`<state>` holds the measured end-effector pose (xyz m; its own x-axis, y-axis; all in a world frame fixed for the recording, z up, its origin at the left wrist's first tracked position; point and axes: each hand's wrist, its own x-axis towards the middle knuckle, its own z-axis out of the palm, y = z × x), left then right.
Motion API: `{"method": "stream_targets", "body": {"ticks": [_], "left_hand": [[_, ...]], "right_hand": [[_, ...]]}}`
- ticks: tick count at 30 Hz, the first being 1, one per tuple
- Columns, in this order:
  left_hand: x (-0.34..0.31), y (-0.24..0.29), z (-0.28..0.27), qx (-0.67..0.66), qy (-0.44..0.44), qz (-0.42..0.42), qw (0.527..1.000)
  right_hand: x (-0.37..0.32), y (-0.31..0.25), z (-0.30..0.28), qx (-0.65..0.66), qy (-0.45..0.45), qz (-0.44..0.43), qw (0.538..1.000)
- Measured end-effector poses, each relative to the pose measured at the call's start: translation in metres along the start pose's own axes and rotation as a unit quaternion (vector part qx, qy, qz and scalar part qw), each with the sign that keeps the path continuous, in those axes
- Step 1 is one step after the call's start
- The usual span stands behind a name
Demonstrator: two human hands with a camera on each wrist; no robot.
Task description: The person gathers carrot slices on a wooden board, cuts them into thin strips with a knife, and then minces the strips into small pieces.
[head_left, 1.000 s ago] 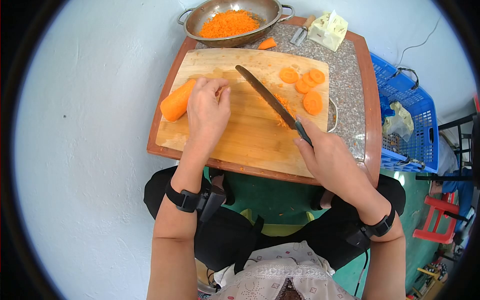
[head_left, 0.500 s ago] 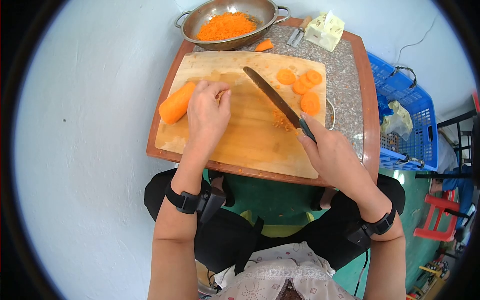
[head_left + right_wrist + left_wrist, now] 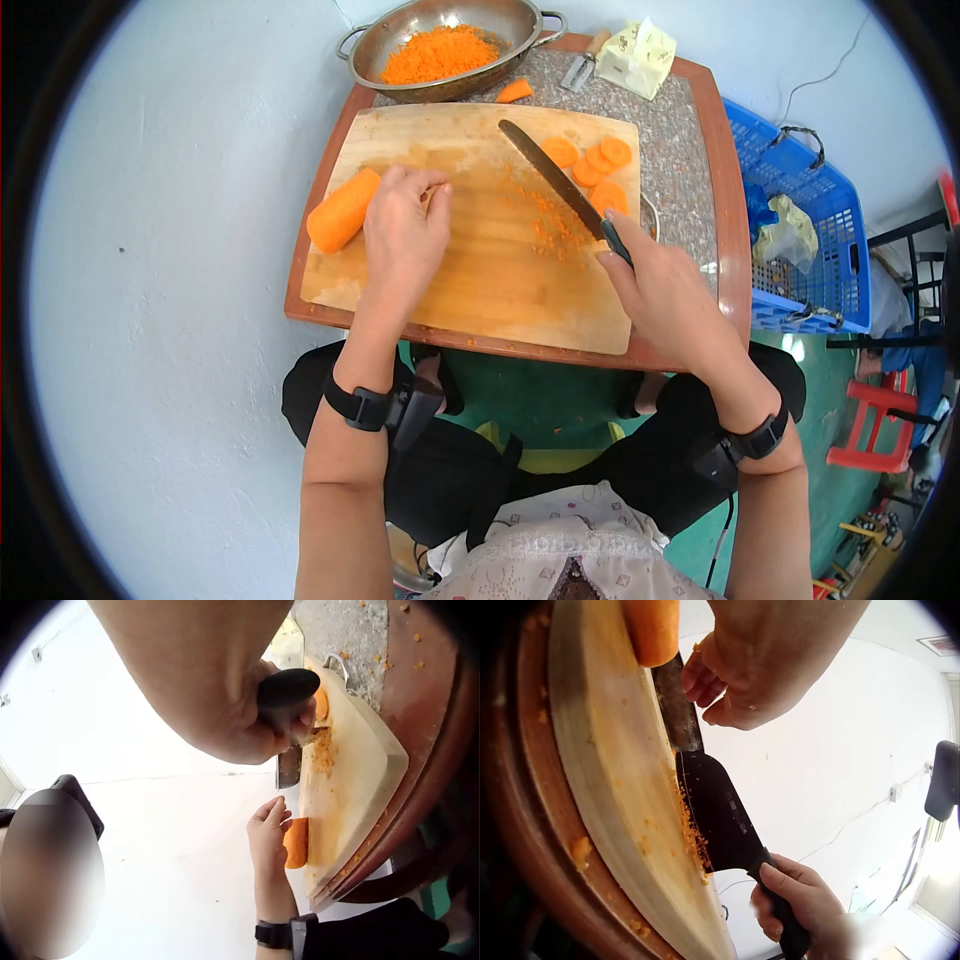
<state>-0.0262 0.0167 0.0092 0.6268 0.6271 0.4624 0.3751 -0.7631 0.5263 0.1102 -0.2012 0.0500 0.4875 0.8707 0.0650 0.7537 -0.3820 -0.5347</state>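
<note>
In the head view my right hand grips the dark handle of a large knife, its blade slanting over the wooden cutting board toward the far side. Minced carrot lies scattered beside the blade. My left hand, fingers loosely curled and holding nothing visible, is over the board's left part, next to a thick carrot piece; whether they touch is unclear. Several carrot slices lie at the board's far right. The left wrist view shows the broad blade beside the crumbs.
Behind the board stand a two-handled metal pan of chopped carrot, a carrot end, a peeler and a tissue pack. A blue basket is right of the table, a red stool farther right.
The knife has shifted right across the board, and the crumbs now lie more spread out left of the blade. My left hand has kept about the same place by the carrot. The head view has shifted slightly.
</note>
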Motion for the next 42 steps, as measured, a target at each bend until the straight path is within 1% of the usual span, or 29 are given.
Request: {"method": "stream_targets", "body": {"ticks": [5,8,9,10,11,12,13,15,18,21,24,27,30,33,36,39,42], "left_hand": [[-0.001,-0.003,0.003,0.0,0.0,0.018,1.0],[0.0,-0.003,0.001,0.018,-0.033,0.002,0.999],[0.0,-0.003,0.004,0.027,-0.039,0.039,0.998],[-0.002,-0.003,0.008,0.035,-0.044,0.076,0.996],[-0.004,-0.001,0.012,0.043,-0.047,0.113,0.991],[-0.007,0.006,0.017,0.037,-0.078,0.146,0.986],[-0.012,0.016,0.022,0.032,-0.108,0.178,0.977],[-0.021,0.04,0.022,0.001,-0.202,0.222,0.954],[-0.033,0.058,0.026,-0.037,-0.243,0.263,0.933],[-0.035,0.058,0.032,-0.022,-0.261,0.268,0.927],[-0.038,0.049,0.041,-0.021,-0.264,0.236,0.935],[-0.036,0.034,0.046,0.033,-0.25,0.214,0.944],[-0.028,0.022,0.043,0.048,-0.206,0.172,0.962],[-0.023,0.031,0.031,0.025,-0.195,0.179,0.964],[-0.028,0.043,0.036,-0.007,-0.22,0.251,0.943],[-0.032,0.044,0.042,0.022,-0.247,0.243,0.938],[-0.028,0.028,0.046,0.012,-0.224,0.152,0.963]], "right_hand": [[0.0,0.003,0.003,0.037,0.004,-0.016,0.999],[0.006,0.015,0.008,0.067,0.04,-0.021,0.997],[0.011,0.019,0.005,0.18,-0.002,0.04,0.983],[0.016,0.024,0.002,0.29,-0.043,0.099,0.951],[0.019,0.027,-0.001,0.394,-0.083,0.156,0.902],[0.018,0.023,-0.005,0.451,-0.084,0.179,0.871],[0.018,0.021,-0.009,0.478,-0.086,0.199,0.851],[0.017,0.016,-0.015,0.532,-0.094,0.238,0.807],[0.015,0.02,-0.02,0.563,-0.115,0.222,0.788],[0.01,0.017,-0.025,0.585,-0.121,0.234,0.767],[0.009,0.026,-0.029,0.591,-0.119,0.249,0.758],[0.004,0.03,-0.039,0.596,-0.138,0.243,0.753],[-0.003,0.034,-0.047,0.584,-0.157,0.243,0.759],[-0.006,0.035,-0.046,0.573,-0.16,0.222,0.773],[-0.009,0.035,-0.044,0.555,-0.174,0.23,0.78],[-0.012,0.032,-0.049,0.575,-0.182,0.232,0.763],[-0.015,0.033,-0.058,0.59,-0.173,0.238,0.752]]}}
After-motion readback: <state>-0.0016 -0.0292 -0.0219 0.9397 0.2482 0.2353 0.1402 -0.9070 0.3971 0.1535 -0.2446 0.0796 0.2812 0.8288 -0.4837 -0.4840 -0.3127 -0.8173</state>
